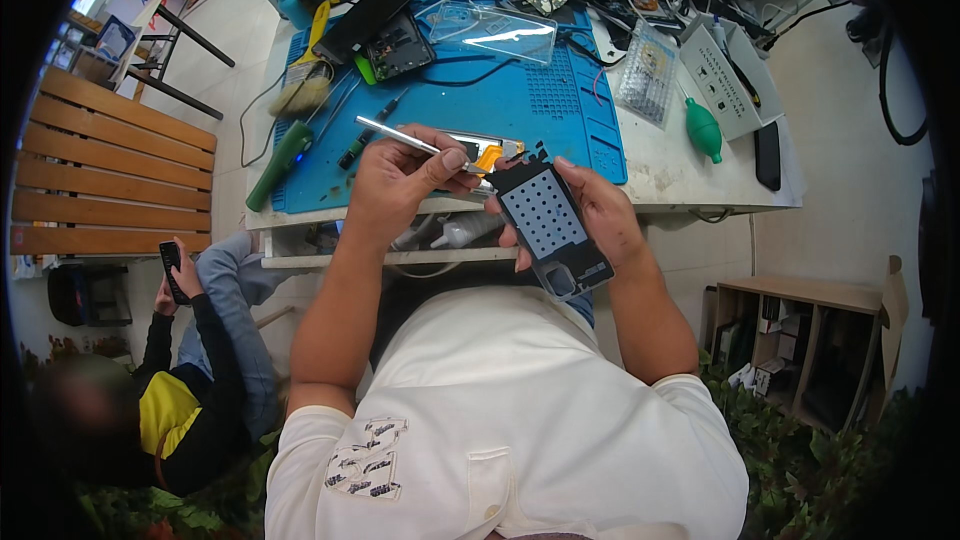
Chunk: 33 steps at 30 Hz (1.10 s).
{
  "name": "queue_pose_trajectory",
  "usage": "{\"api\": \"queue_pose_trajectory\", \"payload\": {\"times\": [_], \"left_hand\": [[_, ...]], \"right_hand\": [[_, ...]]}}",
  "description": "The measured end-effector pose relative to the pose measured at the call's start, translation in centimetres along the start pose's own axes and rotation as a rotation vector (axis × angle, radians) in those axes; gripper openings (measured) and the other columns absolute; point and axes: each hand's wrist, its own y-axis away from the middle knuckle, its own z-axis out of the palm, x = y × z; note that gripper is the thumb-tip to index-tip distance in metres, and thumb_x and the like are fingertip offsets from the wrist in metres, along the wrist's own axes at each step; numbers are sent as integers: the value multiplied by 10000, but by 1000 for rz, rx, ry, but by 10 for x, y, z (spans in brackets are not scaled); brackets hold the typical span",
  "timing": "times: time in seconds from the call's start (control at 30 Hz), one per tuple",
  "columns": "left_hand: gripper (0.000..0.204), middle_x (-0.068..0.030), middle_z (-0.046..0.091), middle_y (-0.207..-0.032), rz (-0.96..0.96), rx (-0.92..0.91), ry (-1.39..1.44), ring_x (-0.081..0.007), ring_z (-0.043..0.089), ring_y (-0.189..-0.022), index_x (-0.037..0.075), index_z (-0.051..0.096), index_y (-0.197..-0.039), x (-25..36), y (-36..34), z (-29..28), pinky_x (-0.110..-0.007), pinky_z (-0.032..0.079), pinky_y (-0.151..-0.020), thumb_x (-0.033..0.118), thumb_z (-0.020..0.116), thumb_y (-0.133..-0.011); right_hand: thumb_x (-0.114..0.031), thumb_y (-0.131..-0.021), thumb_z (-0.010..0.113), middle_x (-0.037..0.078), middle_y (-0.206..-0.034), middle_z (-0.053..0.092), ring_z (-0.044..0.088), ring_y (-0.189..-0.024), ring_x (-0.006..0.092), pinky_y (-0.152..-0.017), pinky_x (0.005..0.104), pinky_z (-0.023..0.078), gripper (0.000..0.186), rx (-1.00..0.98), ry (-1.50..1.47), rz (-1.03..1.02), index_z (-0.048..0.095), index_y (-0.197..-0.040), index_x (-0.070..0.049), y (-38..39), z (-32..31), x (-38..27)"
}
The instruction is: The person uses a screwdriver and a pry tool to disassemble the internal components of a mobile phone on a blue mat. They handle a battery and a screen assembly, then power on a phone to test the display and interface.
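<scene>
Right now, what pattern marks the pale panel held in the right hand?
The pale panel has dark dots, best seen in the head view.

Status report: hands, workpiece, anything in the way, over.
Left fingers gripping silver pen-like tool. Right fingers holding dotted black panel. Opened device farther back on blue mat.

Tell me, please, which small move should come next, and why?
Perhaps guide the silver pen-like tool slowly along the top edge of the dark flat part: the left hand holds the tool with its lower end near that edge, and the right hand supports the part.
</scene>
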Motion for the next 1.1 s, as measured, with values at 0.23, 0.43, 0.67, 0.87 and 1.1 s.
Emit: {"api": "queue_pose_trajectory", "payload": {"times": [0.23, 0.43, 0.67, 0.87, 1.1], "left_hand": [[248, -156, 777, -1071, -41, 17, -15, -281, 837, -937, -41, 720, -1141, 1, 0, 1, -400, 729, -817, 175, 814, -1063], [240, -140, 773, -1012, 49, 58, -3, -270, 832, -968, -46, 724, -1160, 10, 3, -6, -417, 728, -860, 164, 801, -1071], [356, -4, 721, -869, -179, 280, -711, -114, 638, -716, 28, 775, -1310, 91, 30, -54, -276, 524, -635, 209, 867, -1019], [460, -122, 739, -814, -174, 266, -1584, -236, 704, -706, 50, 800, -1286, 85, 38, -99, -376, 556, -694, 322, 918, -934], [409, -35, 780, -950, 97, 272, -584, -100, 728, -851, 26, 789, -1332, 60, 29, -30, -262, 597, -742, 121, 911, -953]], "right_hand": [[-400, -1218, 337, 328, -1270, 716, 813, -1000, 403, -743, 500, 733, 633, 14, -14, -2, 553, -1531, 106, 2, 2, -1], [-390, -1214, 359, 347, -1313, 700, 812, -995, 416, -779, 531, 729, 627, 37, -57, 38, 491, -1587, 97, 2, 1, -3], [-260, -1154, 598, 335, -1326, 713, 807, -1124, 412, -839, 507, 732, 582, 135, 207, -67, 455, -1592, 95, 18, 6, -9], [-310, -1164, 637, 231, -1191, 784, 826, -1084, 322, -859, 453, 733, 454, 226, 381, -37, 593, -1423, 60, 15, 7, -16], [-456, -1194, 584, 23, -1031, 783, 753, -881, 63, -773, 248, 650, 442, 440, 478, -356, 741, -1175, -43, -11, 20, -3]]}}
